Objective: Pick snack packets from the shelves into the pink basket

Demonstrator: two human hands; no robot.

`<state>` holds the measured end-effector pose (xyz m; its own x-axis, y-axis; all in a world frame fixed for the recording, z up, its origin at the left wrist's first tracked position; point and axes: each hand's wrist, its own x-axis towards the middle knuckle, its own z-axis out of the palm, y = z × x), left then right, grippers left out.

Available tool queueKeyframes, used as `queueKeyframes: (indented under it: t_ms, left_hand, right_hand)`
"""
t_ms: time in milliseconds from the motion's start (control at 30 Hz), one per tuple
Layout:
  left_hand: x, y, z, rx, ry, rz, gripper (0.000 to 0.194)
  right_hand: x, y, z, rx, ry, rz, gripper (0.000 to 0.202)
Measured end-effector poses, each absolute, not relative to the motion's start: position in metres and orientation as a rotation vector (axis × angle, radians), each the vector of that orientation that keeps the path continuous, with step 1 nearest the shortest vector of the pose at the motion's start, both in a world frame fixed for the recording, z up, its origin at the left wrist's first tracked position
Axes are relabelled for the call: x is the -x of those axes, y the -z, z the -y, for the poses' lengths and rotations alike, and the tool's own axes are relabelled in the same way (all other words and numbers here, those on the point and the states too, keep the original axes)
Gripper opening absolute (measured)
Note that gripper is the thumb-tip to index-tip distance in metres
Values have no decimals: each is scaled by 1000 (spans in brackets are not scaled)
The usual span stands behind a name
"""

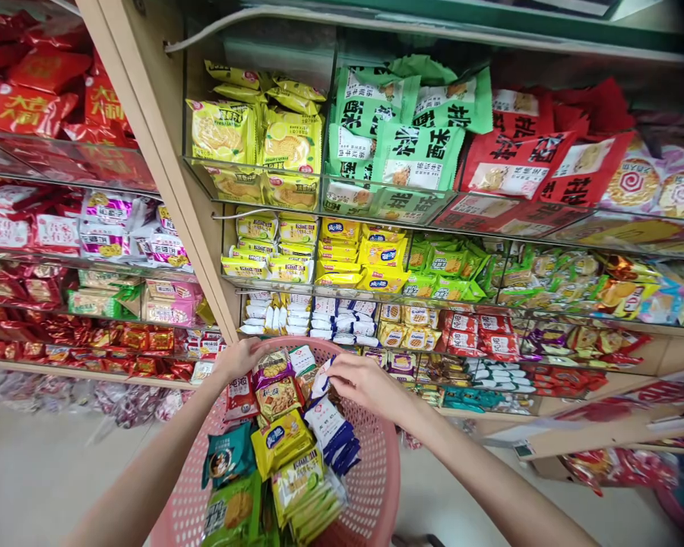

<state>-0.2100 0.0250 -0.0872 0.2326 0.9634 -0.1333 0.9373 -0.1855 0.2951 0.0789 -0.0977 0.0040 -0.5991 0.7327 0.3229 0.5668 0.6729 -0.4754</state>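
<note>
Pinched blue-and-white pkt (321, 380) in R grip (365, 384), just L of fingertips, long axis slanted down-L, beside similar pkts (331, 431) inside pink basket (378, 456); clasped far rim, L side, w/ L grip (238, 362), farther from pkt.

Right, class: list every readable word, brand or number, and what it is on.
"大吉大利": red bag, upper left shelf
"Fresh Lemon": yellow packet
"桃酥": green packet, large red packet
"纯浓": small red packet in the pink basket
Other print: too small or blurred to read surely.
</note>
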Motion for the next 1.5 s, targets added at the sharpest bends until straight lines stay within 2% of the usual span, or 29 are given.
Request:
queueKeyframes:
  t_ms: [233,433,600,967,1100,1167,1333,1500]
  left_hand:
    - [212,91,-27,-2183,-95,-1785,67]
    - [210,87,-25,-2172,-98,-1792,68]
    - [210,86,-24,-2168,-109,-1780,67]
    - [207,80,-22,-2180,-100,-1765,62]
    - [206,79,-22,-2182,-99,-1764,62]
    - [206,79,-22,-2169,-111,-1756,63]
    - [206,77,-22,-2152,-147,-1753,62]
    - [206,77,-22,-2159,-116,-1756,61]
  right_hand:
    - [-75,0,102,987,-494,2386,22]
    - [-70,2,104,1024,-516,2306,13]
    - [-73,1,101,1037,-477,2330,19]
    - [-80,-14,101,1176,-56,2583,18]
    - [-82,-23,106,1133,176,2574,40]
    - [-83,-29,110,1101,307,2574,43]
    - [-84,-37,116,1112,434,2508,29]
    - [-89,-36,116,1120,232,2416,21]
